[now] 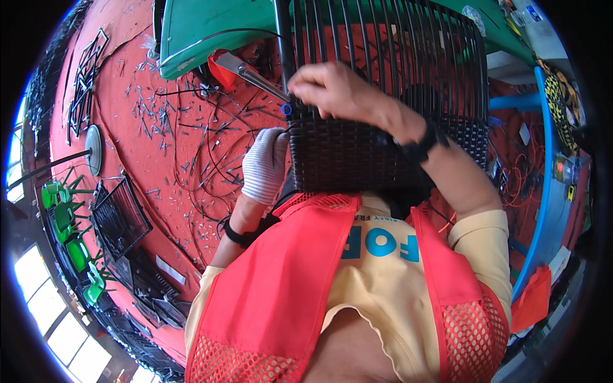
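In front of my body stands a dark brown rattan-weave frame, closely woven in its near part, with bare parallel bars beyond. My left hand, in a grey striped glove, is closed at the frame's left edge; what its fingertips pinch is hidden. Bare and slightly blurred, my right hand reaches over the bars just above the weave. Its fingers are bent together near the left side bar, and I cannot make out what they hold. A small blue ring sits at that bar, beside a grey metal tool.
A green table stands beyond the frame. Loose dark strips and scattered offcuts litter the red floor to the left. Dark frames and green chairs are further left. A blue-edged table curves along the right.
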{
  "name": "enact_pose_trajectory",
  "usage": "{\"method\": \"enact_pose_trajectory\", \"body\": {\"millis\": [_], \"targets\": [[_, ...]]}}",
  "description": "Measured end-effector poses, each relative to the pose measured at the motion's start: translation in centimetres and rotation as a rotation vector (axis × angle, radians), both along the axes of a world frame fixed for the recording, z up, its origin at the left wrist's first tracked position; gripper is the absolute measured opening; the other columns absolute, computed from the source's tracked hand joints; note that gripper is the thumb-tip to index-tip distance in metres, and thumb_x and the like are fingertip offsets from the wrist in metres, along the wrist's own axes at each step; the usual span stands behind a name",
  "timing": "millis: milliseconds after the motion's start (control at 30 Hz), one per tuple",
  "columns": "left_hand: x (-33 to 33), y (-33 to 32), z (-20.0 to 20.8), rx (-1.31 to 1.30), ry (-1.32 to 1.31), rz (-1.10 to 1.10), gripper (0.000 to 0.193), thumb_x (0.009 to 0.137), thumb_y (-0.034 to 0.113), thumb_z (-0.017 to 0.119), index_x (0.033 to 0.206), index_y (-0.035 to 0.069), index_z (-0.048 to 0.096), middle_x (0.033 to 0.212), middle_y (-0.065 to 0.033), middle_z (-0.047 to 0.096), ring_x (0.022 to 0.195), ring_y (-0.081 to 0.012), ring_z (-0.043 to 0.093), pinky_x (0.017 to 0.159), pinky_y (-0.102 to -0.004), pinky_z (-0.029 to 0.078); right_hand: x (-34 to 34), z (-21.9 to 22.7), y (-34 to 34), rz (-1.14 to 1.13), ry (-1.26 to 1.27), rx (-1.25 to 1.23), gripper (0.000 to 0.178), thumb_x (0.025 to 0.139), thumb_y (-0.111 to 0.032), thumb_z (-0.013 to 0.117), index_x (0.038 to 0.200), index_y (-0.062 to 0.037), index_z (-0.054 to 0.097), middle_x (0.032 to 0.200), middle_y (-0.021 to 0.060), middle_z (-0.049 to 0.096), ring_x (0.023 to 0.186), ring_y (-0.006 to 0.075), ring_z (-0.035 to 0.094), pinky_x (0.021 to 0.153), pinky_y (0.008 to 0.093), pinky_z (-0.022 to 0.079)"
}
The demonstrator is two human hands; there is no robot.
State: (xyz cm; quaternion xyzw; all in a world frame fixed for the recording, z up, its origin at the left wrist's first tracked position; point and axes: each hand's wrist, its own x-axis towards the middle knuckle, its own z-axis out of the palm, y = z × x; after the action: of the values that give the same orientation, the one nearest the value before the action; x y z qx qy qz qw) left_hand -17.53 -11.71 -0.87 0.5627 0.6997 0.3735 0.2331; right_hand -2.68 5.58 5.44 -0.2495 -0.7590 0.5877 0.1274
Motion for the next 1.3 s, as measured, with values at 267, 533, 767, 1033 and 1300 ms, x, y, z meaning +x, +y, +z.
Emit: {"method": "enact_pose_trajectory", "body": {"millis": [267, 533, 767, 1033, 1300], "targets": [[2.8, 0.7, 2.2, -0.060, -0.243, -0.100, 0.017, 0.096, 0.012, 0.051, 0.103, -0.002, 0.059, 0.076, -0.0184, 0.061, 0.066, -0.0279, 0.063, 0.059, -0.0347, 0.048, 2.1, -4.0, -8.9, -0.367, 0.279, -0.126, 0.021, 0.093, -0.019, 0.062, 0.098, 0.0001, 0.068, 0.081, 0.0001, 0.062, 0.070, 0.0037, 0.055, 0.061, 0.0201, 0.047], [0.5, 0.3, 3.2, 0.116, -0.391, 0.142, 0.020, 0.098, 0.009, 0.047, 0.110, 0.000, 0.060, 0.091, -0.0053, 0.063, 0.083, -0.0125, 0.060, 0.077, -0.0254, 0.048, 2.8, -4.0, -8.2, -0.404, 0.375, -0.412, 0.019, 0.095, -0.022, 0.060, 0.100, -0.0068, 0.069, 0.092, -0.0022, 0.066, 0.081, 0.0035, 0.059, 0.069, 0.0195, 0.050], [-1.1, -3.1, 3.2, 0.094, -0.493, 0.254, 0.021, 0.098, 0.013, 0.050, 0.114, 0.002, 0.058, 0.089, -0.0018, 0.061, 0.069, -0.0053, 0.050, 0.062, -0.0202, 0.044, 1.4, -1.6, -8.6, -0.323, 0.485, -0.506, 0.024, 0.100, -0.023, 0.050, 0.101, -0.0034, 0.063, 0.097, 0.0077, 0.068, 0.078, 0.0113, 0.067, 0.064, 0.0234, 0.056], [-1.0, -1.9, -0.2, 0.030, -0.291, 0.117, 0.050, 0.077, 0.005, 0.074, 0.123, 0.004, 0.055, 0.101, -0.0047, 0.057, 0.066, -0.0073, 0.052, 0.061, -0.0209, 0.045, 0.4, 0.3, -8.0, -0.262, 0.641, -0.593, 0.024, 0.102, -0.020, 0.044, 0.107, -0.0013, 0.057, 0.105, 0.0165, 0.066, 0.087, 0.0225, 0.069, 0.074, 0.0320, 0.059], [-5.0, 2.6, -1.6, 0.219, -0.366, 0.108, 0.017, 0.087, 0.005, 0.064, 0.105, 0.003, 0.065, 0.083, 0.0007, 0.059, 0.070, -0.0054, 0.049, 0.063, -0.0212, 0.044, 0.2, 3.2, -5.4, -0.269, 0.642, -0.411, 0.021, 0.100, -0.011, 0.046, 0.110, 0.0010, 0.060, 0.105, 0.0137, 0.067, 0.092, 0.0207, 0.068, 0.081, 0.0319, 0.058]]}}
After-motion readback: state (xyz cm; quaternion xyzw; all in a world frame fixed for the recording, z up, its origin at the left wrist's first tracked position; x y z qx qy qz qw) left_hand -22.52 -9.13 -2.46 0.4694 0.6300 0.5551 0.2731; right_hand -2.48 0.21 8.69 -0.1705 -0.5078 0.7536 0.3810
